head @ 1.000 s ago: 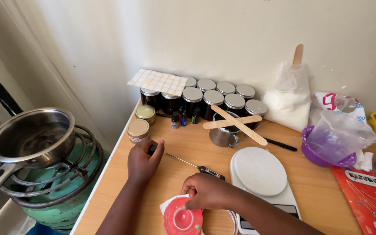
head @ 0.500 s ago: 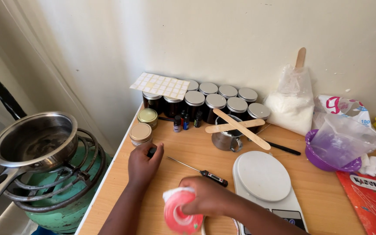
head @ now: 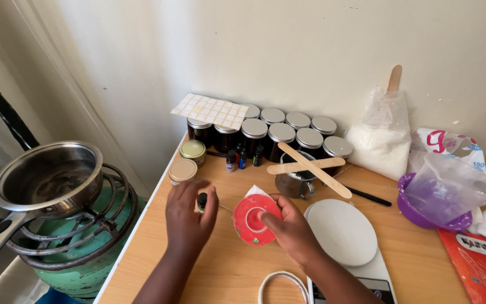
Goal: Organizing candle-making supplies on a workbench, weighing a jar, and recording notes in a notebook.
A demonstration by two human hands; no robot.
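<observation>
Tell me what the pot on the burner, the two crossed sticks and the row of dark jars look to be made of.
The pot looks like stainless steel: a silvery, shiny rim and a dulled inside. The crossed sticks look like plain wood, pale, flat and matt. The dark jars seem to be dark glass, glossy on the sides, though dark plastic is possible; their lids look like brushed silver metal.

Two bare forearms, no sleeves showing. Left hand [head: 189, 222] and right hand [head: 291, 231] wear no gloves, rings, watch or bands. Nails short, unpainted.
</observation>
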